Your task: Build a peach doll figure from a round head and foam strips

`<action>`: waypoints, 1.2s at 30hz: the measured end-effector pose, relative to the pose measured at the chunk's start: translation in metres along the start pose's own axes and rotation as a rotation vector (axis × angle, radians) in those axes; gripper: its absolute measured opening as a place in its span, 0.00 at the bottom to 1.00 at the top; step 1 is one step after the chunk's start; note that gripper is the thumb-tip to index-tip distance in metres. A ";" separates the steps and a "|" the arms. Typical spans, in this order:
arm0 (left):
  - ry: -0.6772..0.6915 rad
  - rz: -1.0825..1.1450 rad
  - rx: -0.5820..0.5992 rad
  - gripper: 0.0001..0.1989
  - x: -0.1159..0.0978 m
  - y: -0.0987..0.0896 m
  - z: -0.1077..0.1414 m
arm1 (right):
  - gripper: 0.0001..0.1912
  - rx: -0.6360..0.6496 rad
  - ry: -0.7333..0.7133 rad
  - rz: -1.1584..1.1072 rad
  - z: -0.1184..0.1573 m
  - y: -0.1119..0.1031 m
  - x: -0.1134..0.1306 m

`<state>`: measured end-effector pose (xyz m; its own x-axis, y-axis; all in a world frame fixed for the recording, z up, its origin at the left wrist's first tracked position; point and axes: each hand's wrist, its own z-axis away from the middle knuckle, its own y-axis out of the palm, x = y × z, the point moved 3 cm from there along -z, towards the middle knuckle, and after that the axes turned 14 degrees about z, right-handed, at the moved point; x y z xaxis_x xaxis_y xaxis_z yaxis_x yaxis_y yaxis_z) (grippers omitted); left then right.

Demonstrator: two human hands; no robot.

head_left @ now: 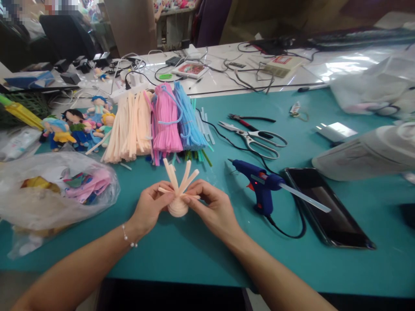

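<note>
Between my two hands is a pale peach pipe-cleaner piece (178,208), with a rounded, ribbed lower end and several loose stems spreading out of its top. My left hand (151,204) pinches it from the left, thumb on the front. From the other side my right hand (212,203) grips the piece and its right-hand stems between thumb and fingers. Some fingertips are hidden behind it. Just beyond lie bundles of peach pipe cleaners (131,125), pink pipe cleaners (167,123) and blue pipe cleaners (191,119).
Right of my hands lie a blue glue gun (261,181) with a glue stick, a phone (327,207), scissors (256,140) and cutting pliers (249,121). At left are a plastic bag of scraps (97,172) and several small dolls (97,108). A white cup (363,151) lies far right.
</note>
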<state>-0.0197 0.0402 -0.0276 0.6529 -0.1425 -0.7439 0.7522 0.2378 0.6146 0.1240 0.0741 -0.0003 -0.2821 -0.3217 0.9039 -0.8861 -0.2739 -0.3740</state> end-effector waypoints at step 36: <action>-0.010 -0.026 -0.052 0.09 -0.003 0.000 -0.001 | 0.10 0.014 -0.064 0.108 -0.003 -0.006 0.007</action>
<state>-0.0218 0.0415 -0.0254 0.6344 -0.1590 -0.7564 0.7632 0.2837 0.5805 0.1261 0.0764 0.0093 -0.3517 -0.4068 0.8431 -0.8462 -0.2470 -0.4721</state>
